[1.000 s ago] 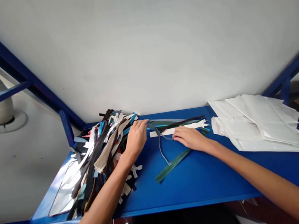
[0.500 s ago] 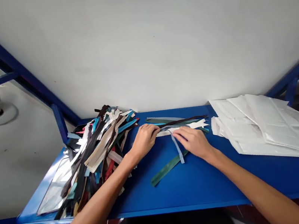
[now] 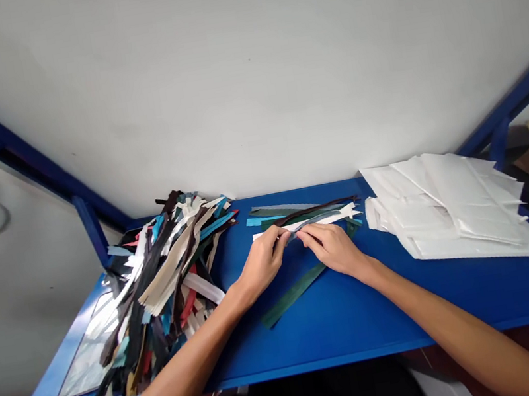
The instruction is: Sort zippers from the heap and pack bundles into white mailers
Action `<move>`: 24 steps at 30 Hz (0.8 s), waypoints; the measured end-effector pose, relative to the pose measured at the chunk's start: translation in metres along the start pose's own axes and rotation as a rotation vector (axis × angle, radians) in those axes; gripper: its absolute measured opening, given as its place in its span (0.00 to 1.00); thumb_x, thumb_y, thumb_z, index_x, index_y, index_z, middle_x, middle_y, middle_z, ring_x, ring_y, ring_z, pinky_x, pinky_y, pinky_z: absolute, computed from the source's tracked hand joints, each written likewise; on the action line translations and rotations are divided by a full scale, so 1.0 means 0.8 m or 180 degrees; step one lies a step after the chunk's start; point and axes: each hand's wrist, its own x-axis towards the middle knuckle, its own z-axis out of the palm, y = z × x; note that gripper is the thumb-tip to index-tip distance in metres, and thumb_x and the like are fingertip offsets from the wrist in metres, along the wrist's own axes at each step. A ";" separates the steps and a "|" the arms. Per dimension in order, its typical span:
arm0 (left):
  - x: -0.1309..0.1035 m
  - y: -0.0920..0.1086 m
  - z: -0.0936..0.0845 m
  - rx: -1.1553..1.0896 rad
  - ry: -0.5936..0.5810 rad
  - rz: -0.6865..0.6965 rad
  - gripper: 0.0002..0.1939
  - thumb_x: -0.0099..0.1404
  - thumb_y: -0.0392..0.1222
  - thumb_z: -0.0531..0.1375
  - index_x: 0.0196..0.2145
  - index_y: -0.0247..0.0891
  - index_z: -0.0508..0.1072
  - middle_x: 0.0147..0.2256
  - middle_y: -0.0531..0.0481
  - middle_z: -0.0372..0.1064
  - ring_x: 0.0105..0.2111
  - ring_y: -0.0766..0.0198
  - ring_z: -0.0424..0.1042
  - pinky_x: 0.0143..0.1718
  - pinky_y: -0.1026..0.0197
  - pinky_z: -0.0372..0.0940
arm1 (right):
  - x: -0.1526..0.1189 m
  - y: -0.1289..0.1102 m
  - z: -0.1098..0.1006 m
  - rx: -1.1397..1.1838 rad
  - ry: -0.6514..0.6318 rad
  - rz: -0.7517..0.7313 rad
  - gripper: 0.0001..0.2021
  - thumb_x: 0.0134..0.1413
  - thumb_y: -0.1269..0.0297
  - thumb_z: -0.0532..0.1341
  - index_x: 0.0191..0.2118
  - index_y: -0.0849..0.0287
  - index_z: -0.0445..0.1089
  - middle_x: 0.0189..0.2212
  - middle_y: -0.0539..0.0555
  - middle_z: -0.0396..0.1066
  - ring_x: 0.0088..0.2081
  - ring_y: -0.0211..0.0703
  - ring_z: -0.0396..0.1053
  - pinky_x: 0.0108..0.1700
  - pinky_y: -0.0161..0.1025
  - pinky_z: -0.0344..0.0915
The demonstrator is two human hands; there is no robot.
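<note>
My left hand [image 3: 269, 251] and my right hand [image 3: 328, 245] pinch a grey-blue zipper [image 3: 294, 234] between them, fingertips almost meeting over the middle of the table. Most of that zipper is hidden by my fingers. Just beyond them lie several zippers side by side: a white one [image 3: 353, 211], a dark brown one [image 3: 326, 205], a bright blue one [image 3: 255, 221] and a grey one [image 3: 276, 209]. A dark green zipper [image 3: 290, 299] rests diagonally on the table, nearer to me, with its upper end under my right hand.
A large tangled heap of mixed-colour zippers [image 3: 165, 267] covers the table's left side, partly over a clear plastic sheet [image 3: 87, 360]. White plastic bags [image 3: 457, 207] are stacked on the right. The blue table [image 3: 366, 329] meets a white wall [image 3: 248, 93] behind.
My hands have drawn closer together on the grey-blue zipper. Its end, which hung down between them, no longer shows. The camera view has shifted a little.
</note>
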 end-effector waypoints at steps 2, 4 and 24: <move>-0.001 -0.002 0.000 0.0051 -0.0018 -0.0008 0.13 0.82 0.45 0.52 0.39 0.40 0.71 0.32 0.51 0.72 0.30 0.64 0.69 0.35 0.62 0.63 | 0.000 0.001 0.001 -0.0331 -0.0002 -0.0108 0.20 0.79 0.58 0.50 0.37 0.52 0.75 0.33 0.55 0.78 0.34 0.49 0.73 0.36 0.44 0.63; 0.001 -0.002 0.002 0.0104 -0.0035 0.0011 0.13 0.82 0.44 0.52 0.38 0.41 0.70 0.31 0.52 0.72 0.29 0.64 0.68 0.33 0.62 0.62 | 0.002 0.002 0.002 -0.0661 0.0061 -0.0194 0.21 0.78 0.60 0.49 0.36 0.53 0.75 0.34 0.57 0.78 0.36 0.51 0.73 0.35 0.44 0.62; -0.010 0.020 0.006 -0.0748 0.0172 -0.0513 0.16 0.81 0.51 0.54 0.42 0.39 0.75 0.36 0.51 0.78 0.33 0.64 0.73 0.39 0.62 0.66 | 0.001 -0.004 0.003 0.0978 0.0510 0.0647 0.15 0.66 0.45 0.67 0.42 0.52 0.76 0.33 0.53 0.80 0.31 0.47 0.75 0.36 0.42 0.70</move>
